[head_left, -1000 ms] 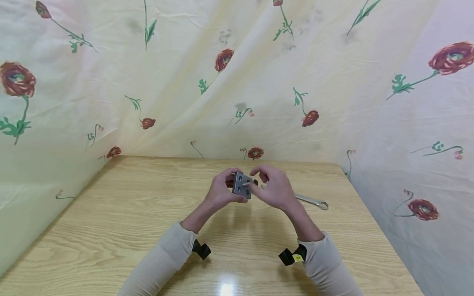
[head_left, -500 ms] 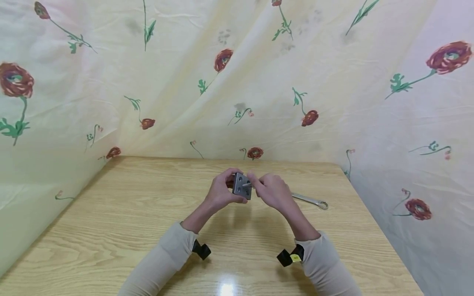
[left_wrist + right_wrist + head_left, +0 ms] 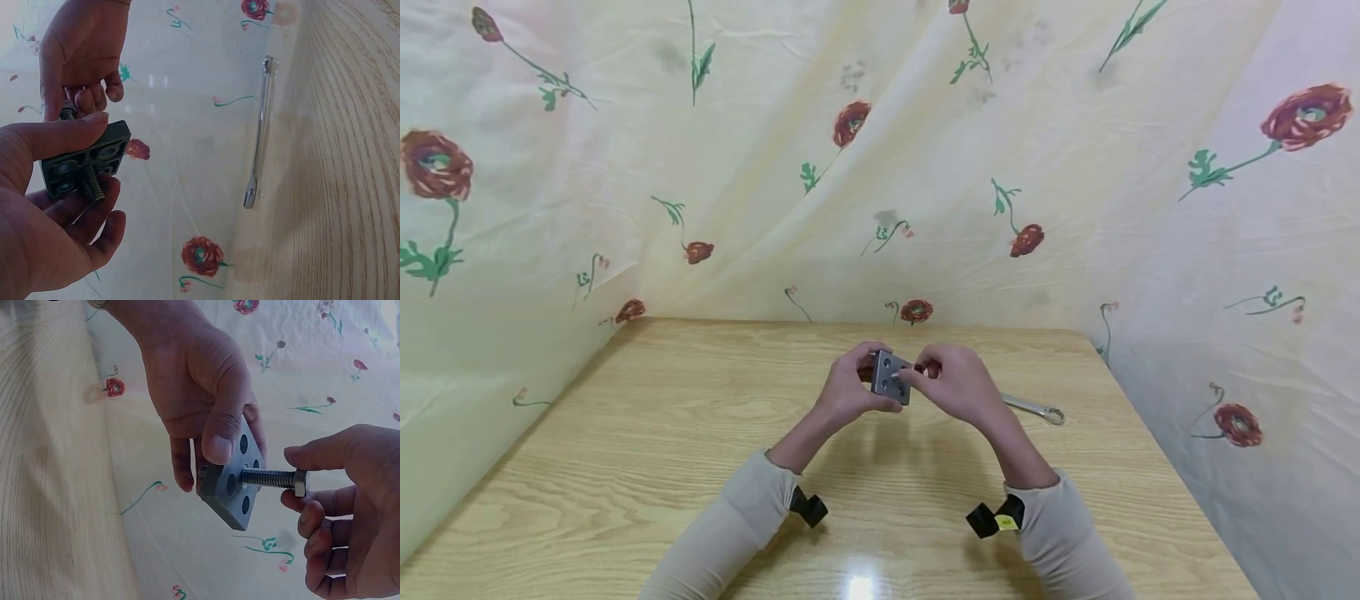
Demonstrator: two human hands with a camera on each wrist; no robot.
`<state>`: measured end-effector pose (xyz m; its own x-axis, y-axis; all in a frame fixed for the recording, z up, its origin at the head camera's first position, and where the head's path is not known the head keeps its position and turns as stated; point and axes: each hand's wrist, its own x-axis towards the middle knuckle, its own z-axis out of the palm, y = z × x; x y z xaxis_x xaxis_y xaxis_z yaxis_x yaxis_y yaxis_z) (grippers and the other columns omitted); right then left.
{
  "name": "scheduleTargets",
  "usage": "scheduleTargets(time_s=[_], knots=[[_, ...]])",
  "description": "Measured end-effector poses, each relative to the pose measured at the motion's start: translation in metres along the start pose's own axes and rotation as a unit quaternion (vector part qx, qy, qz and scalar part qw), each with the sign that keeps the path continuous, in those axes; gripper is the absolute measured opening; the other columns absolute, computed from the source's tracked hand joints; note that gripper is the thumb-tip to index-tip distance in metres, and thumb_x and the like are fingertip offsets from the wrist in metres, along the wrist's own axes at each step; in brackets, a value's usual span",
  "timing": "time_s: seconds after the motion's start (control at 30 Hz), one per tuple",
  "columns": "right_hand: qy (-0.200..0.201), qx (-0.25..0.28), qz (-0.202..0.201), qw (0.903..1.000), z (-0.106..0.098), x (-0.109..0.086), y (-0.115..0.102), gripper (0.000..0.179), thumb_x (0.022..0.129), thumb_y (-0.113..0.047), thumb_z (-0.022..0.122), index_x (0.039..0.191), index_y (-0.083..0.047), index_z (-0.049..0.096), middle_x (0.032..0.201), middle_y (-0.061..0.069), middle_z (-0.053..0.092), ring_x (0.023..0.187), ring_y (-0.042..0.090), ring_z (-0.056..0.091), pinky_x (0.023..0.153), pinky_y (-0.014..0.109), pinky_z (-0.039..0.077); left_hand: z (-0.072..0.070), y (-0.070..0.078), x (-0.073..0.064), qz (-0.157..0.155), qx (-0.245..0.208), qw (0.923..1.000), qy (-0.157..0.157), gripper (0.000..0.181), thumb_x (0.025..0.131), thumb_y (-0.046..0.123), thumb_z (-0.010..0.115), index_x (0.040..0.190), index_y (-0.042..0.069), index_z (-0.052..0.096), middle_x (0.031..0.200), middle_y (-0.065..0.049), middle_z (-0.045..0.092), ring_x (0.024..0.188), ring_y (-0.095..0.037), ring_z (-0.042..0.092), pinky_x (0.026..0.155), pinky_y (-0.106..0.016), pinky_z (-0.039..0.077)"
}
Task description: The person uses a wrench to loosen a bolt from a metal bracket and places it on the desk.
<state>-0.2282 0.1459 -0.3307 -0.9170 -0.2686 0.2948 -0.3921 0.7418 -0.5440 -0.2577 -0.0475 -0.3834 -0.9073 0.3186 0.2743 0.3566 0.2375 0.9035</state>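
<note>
My left hand [image 3: 844, 390] grips a grey square plate [image 3: 228, 487] by its edges, the thumb over one side and the fingers behind. Round holes sit near the plate's corners. A long hex bolt [image 3: 269, 477] passes through its middle, and the threaded end [image 3: 92, 184] sticks out on the far side in the left wrist view. The thumb and forefinger of my right hand [image 3: 356, 506] pinch the bolt's hex head, with its other fingers curled below. Much of the thread shows between head and plate. Both hands hold these parts up over the table.
A silver combination wrench [image 3: 1033, 408] lies on the wood-grain table [image 3: 625, 467], behind and right of my right hand. Flower-printed cloth [image 3: 760, 167] hangs round the back and sides. A black wrist camera [image 3: 811, 508] sits at each cuff.
The right hand's thumb and fingers have shifted round the bolt head, the thumb swinging up and then back down. Left hand and plate have stayed in place.
</note>
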Motion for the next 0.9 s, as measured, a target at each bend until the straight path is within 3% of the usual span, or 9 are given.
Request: scheduleTargets(time_s=[0.43, 0.63, 0.9], knots=[[0.014, 0.035, -0.037, 0.9986, -0.002, 0.000, -0.001, 0.016, 0.082, -0.008, 0.078, 0.098, -0.006, 0.077, 0.069, 0.002, 0.049, 0.062, 0.013, 0.040, 0.061, 0.027, 0.032, 0.000, 0.000, 0.000, 0.006, 0.003, 1.0000, 0.000, 0.072, 0.065, 0.002, 0.091, 0.128, 0.009, 0.058, 0.114, -0.016, 0.073, 0.093, -0.021, 0.064, 0.085, -0.031, 0.052], [0.037, 0.027, -0.084, 0.9954, 0.003, 0.000, 0.000, 0.022, 0.078, 0.010, 0.069, 0.092, -0.006, 0.077, 0.071, 0.003, 0.054, 0.068, 0.013, 0.042, 0.063, 0.026, 0.035, 0.000, 0.000, 0.001, 0.005, -0.002, 1.0000, 0.002, 0.072, 0.064, 0.001, 0.091, 0.128, 0.010, 0.059, 0.114, -0.017, 0.073, 0.093, -0.021, 0.065, 0.085, -0.031, 0.052], [0.068, 0.006, -0.126, 0.9897, 0.009, 0.003, 0.001, 0.026, 0.077, 0.017, 0.069, 0.079, -0.008, 0.076, 0.072, 0.002, 0.061, 0.070, 0.011, 0.045, 0.065, 0.024, 0.038, -0.001, 0.000, 0.001, 0.000, 0.002, 1.0000, 0.004, 0.073, 0.065, 0.001, 0.090, 0.130, 0.009, 0.058, 0.115, -0.016, 0.072, 0.095, -0.022, 0.064, 0.086, -0.031, 0.052]])
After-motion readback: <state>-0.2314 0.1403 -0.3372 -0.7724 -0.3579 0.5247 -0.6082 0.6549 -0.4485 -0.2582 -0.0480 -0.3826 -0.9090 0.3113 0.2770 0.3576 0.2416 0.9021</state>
